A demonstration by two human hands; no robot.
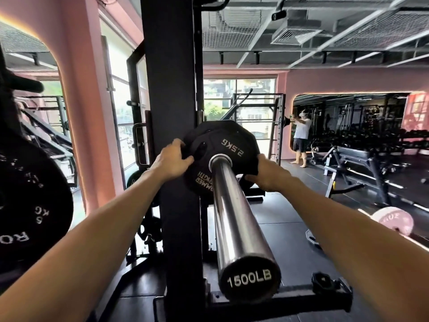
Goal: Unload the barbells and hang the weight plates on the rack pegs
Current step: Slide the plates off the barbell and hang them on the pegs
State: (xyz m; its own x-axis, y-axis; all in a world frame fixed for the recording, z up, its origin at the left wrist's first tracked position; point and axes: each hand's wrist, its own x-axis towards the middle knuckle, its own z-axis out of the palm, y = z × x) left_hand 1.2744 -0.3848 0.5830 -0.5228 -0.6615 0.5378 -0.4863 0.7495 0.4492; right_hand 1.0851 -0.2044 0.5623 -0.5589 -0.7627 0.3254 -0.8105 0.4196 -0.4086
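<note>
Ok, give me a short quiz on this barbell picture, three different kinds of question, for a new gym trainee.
1. True or false: both hands hold the black plate on the barbell sleeve.
2. What weight is printed on that plate?
3. Where does the pink plate lie? A) on the sleeve B) on the floor at the right C) on a rack peg

Key: 1 true: left hand and right hand take its edges. 2: 2.5KG. 3: B.
</note>
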